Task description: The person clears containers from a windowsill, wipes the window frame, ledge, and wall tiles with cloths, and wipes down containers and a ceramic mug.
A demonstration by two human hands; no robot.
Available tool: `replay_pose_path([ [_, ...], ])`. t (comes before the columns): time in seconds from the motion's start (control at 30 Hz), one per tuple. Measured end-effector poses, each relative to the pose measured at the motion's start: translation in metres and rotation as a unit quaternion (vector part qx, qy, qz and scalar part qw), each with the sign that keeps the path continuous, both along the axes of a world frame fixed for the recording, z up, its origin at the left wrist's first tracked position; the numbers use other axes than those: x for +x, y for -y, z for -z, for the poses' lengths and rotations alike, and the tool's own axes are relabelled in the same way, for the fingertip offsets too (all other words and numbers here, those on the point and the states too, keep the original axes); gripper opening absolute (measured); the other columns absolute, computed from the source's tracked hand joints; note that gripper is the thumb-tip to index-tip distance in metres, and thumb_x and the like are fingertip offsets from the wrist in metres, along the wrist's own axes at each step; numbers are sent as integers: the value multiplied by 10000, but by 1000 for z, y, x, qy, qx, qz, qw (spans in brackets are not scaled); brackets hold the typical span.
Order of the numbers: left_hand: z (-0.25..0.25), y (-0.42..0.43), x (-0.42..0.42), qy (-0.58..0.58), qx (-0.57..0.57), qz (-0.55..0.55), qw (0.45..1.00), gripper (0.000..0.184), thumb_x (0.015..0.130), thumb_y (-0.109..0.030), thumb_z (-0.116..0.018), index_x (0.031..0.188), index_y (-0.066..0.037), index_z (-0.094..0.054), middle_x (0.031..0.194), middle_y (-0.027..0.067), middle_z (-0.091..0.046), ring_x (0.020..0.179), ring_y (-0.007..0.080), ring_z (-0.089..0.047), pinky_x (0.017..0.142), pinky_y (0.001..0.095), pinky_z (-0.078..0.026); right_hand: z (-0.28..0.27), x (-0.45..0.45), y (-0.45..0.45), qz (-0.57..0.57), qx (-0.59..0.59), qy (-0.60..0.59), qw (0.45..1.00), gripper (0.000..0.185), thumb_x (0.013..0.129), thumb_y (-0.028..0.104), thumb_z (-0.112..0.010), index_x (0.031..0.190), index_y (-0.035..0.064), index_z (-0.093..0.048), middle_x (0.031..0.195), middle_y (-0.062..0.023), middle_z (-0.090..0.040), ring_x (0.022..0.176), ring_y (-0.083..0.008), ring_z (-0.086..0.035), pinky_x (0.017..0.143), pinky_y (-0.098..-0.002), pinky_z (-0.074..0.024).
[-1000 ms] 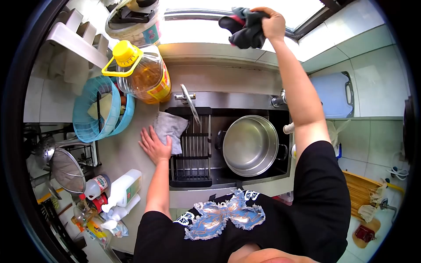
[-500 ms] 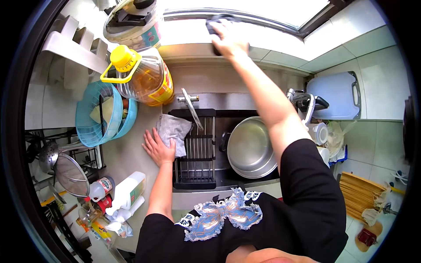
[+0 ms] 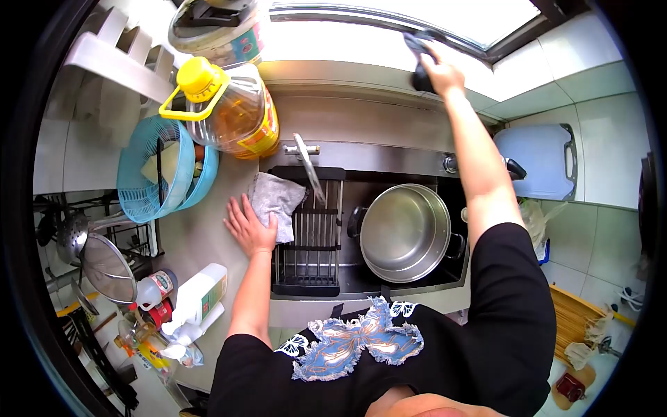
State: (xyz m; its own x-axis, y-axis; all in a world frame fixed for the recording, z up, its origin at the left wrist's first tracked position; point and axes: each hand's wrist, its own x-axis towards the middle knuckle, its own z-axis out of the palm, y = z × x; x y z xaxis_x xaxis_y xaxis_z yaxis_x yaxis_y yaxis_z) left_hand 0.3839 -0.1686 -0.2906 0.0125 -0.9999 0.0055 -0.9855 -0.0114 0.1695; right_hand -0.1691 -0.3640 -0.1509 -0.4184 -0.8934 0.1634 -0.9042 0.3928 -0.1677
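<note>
My right hand (image 3: 445,73) is stretched far forward to the windowsill. It is closed on a dark cloth (image 3: 422,80), partly hidden by the fingers, against the sill below the window frame. On the counter left of the sink, my left hand (image 3: 251,228) lies flat with its fingers spread. Its thumb side touches a crumpled grey cloth (image 3: 276,198), which overlaps the edge of a black drying rack (image 3: 308,267). A large metal pot (image 3: 405,233) with black handles stands in the sink, right of the rack.
A big oil bottle (image 3: 240,121) with a yellow cap stands at the back left, near blue baskets (image 3: 149,187). Several bottles, including a white one (image 3: 201,295), crowd the left counter. Behind my right arm are a faucet (image 3: 450,164) and a blue-grey cutting board (image 3: 535,160).
My right hand has moved right along the windowsill with the dark cloth. The right arm now uncovers more of the pot. My left hand stays in place on the counter.
</note>
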Motion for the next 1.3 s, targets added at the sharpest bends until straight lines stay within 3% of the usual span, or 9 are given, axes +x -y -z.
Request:
replay_pose_path([
  [0.07, 0, 0, 0, -5, -4, -3, 1000, 937, 778, -527, -685, 1574, -149, -367, 1649, 150, -293, 1539, 341, -252, 1244, 595, -174, -2, -24, -12, -55, -193, -108, 974, 530, 913, 578, -550, 1354, 304, -654, 1213, -63, -729, 1114, -290, -680, 941, -400, -541],
  [0.23, -2, 1, -1, -21, -4, -4, 1000, 942, 775, -529, -689, 1574, -149, -367, 1654, 156, -282, 1539, 349, -247, 1243, 605, -164, -14, 73, 35, 135, -4, -114, 984, 494, 941, 518, -511, 1289, 202, -662, 1319, -130, -647, 1228, -418, -573, 1038, -534, -464],
  [0.33, 0, 0, 0, -19, -4, -5, 1000, 935, 777, -527, -688, 1571, -148, -374, 1652, 158, -283, 1535, 353, -252, 1241, 608, -165, 10, 137, 70, -38, -82, -159, 983, 412, 887, 454, -560, 1197, 219, -695, 1267, -83, -658, 1205, -288, -581, 963, -469, -484],
  [0.43, 1, -1, 0, -16, -6, -4, 1000, 927, 779, -527, -685, 1566, -146, -381, 1648, 161, -290, 1532, 355, -257, 1238, 610, -168, -4, 210, 92, -178, -30, -84, 980, 596, 909, 500, -630, 1436, 228, -565, 1466, -112, -554, 1345, -337, -508, 1142, -453, -401],
  [0.47, 2, 0, -1, -18, -12, -2, 1000, 922, 780, -527, -684, 1564, -144, -385, 1645, 164, -295, 1530, 356, -260, 1237, 611, -170, -54, 237, 84, -273, -12, 69, 960, 402, 945, 267, -553, 1305, 116, -648, 1452, -150, -562, 1331, -342, -528, 1149, -478, -378],
  [0.67, 2, 0, -1, -16, -27, 6, 1000, 902, 785, -519, -683, 1553, -141, -399, 1633, 168, -316, 1521, 360, -278, 1232, 609, -190, -8, 231, 129, -380, -75, -103, 916, 384, 938, 339, -572, 1283, 199, -661, 1313, -112, -653, 1174, -352, -596, 981, -492, -490],
  [0.83, 3, 0, 0, -9, -29, 8, 1000, 911, 776, -515, -691, 1554, -146, -395, 1632, 162, -319, 1521, 354, -283, 1230, 605, -203, -7, 195, 80, -447, -95, 63, 887, 525, 910, 327, -713, 1392, 148, -604, 1414, -116, -582, 1324, -344, -519, 1122, -464, -432],
  [1.17, 1, 2, -1, -15, -32, 3, 999, 933, 768, -536, -682, 1565, -153, -384, 1642, 153, -313, 1522, 345, -291, 1223, 612, -208, -14, -49, -19, -237, 13, -66, 969, 960, 687, 479, -887, 1519, 249, -467, 1542, -116, -459, 1417, -360, -445, 1180, -449, -387],
  [1.3, 4, 0, 0, -15, -32, 7, 999, 934, 771, -544, -672, 1566, -146, -384, 1639, 160, -315, 1521, 348, -293, 1220, 614, -210, -6, -11, -11, -148, 22, -128, 980, 840, 706, 301, -859, 1469, 266, -511, 1453, -100, -543, 1345, -344, -520, 1140, -446, -427],
])
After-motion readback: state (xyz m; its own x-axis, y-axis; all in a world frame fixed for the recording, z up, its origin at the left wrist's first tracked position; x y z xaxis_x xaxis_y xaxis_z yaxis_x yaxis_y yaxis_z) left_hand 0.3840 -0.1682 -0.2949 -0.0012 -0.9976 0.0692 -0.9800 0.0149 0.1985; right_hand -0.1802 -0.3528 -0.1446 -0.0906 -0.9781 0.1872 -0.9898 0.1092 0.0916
